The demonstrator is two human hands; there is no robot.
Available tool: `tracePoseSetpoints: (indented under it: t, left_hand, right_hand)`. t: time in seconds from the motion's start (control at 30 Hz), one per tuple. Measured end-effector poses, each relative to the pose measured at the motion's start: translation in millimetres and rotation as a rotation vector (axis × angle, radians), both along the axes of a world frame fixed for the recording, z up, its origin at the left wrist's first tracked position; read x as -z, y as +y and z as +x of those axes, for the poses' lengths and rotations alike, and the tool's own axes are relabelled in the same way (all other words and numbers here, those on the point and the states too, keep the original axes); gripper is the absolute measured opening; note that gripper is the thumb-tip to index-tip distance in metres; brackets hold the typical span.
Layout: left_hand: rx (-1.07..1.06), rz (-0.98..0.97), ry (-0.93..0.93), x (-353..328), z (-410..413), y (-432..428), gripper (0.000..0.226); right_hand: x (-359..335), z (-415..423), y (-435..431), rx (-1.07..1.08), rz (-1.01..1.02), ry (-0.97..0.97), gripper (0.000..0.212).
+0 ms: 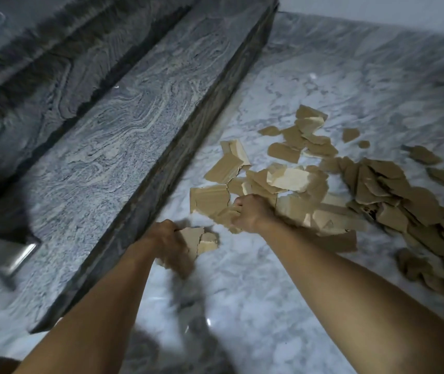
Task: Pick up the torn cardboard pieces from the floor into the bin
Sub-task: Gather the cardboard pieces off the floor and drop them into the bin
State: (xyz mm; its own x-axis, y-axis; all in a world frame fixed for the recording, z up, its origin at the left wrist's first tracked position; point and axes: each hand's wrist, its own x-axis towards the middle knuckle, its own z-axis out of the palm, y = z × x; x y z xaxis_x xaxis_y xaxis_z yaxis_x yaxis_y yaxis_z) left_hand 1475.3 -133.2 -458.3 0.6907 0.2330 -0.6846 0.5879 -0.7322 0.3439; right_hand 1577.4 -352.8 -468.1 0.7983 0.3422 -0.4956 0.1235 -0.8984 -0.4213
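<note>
Several torn brown cardboard pieces lie scattered over the pale marble floor, with a thicker heap towards the right edge. My left hand is closed around a few pieces just above the floor, close to the stone step. My right hand is down in the pile, its fingers curled onto a cardboard piece. No bin shows in the head view.
A dark grey veined stone step runs diagonally along the left, its edge right beside my left hand. A metal bar sticks out at the lower left. A white wall closes the far side.
</note>
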Motion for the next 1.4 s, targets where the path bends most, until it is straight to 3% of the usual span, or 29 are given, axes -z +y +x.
tracePoseSetpoints:
  t: [0.07, 0.17, 0.27, 0.33, 0.5, 0.63, 0.73, 0.83, 0.97, 1.07, 1.13, 1.27, 1.4]
  left_hand:
    - [0.017, -0.055, 0.005, 6, -3, 9, 0.032]
    - [-0.001, -0.154, 0.006, 10, 2, 15, 0.067]
    - [0.017, -0.2, -0.027, 4, 26, 9, 0.054]
    - [0.017, -0.228, -0.069, -2, 51, -1, 0.056]
    - [0.336, 0.156, -0.141, 23, 96, -24, 0.083]
    - [0.322, 0.245, -0.103, 40, 92, -38, 0.083]
    - [0.317, 0.267, -0.116, 40, 87, -40, 0.085]
    - [0.258, 0.249, -0.15, 41, 83, -40, 0.087]
    - [0.113, 0.135, -0.19, 40, 80, -44, 0.105]
    - [0.126, 0.13, -0.154, 41, 78, -44, 0.11]
    - [0.126, 0.149, -0.154, 43, 75, -46, 0.107]
    - [0.153, 0.24, -0.179, 38, 72, -50, 0.107]
    - [0.128, 0.156, -0.152, 35, 76, -52, 0.1]
  right_hand:
    - [12, -8, 3, -0.121, -0.076, -0.071, 0.023]
    - [17, -17, -10, -0.21, -0.159, -0.018, 0.035]
    - [6, -13, -36, -0.315, -0.34, 0.256, 0.052]
    - [-6, -8, -59, -0.346, -0.431, 0.368, 0.066]
    - [-47, -1, -96, -0.213, -0.324, 0.259, 0.071]
    - [-39, -6, -85, -0.183, -0.221, 0.311, 0.043]
    - [-3, -28, -64, -0.15, -0.316, 0.19, 0.057]
    - [20, -45, -47, -0.043, -0.365, 0.03, 0.057]
    - [27, -47, -41, 0.11, -0.301, 0.047, 0.097]
    - [27, -47, -40, 0.15, -0.277, 0.059, 0.11]
    - [25, -45, -42, 0.145, -0.246, 0.048, 0.107]
    - [18, -43, -39, -0.023, -0.343, 0.043, 0.077]
    - [4, -34, -37, -0.148, -0.41, 0.148, 0.055]
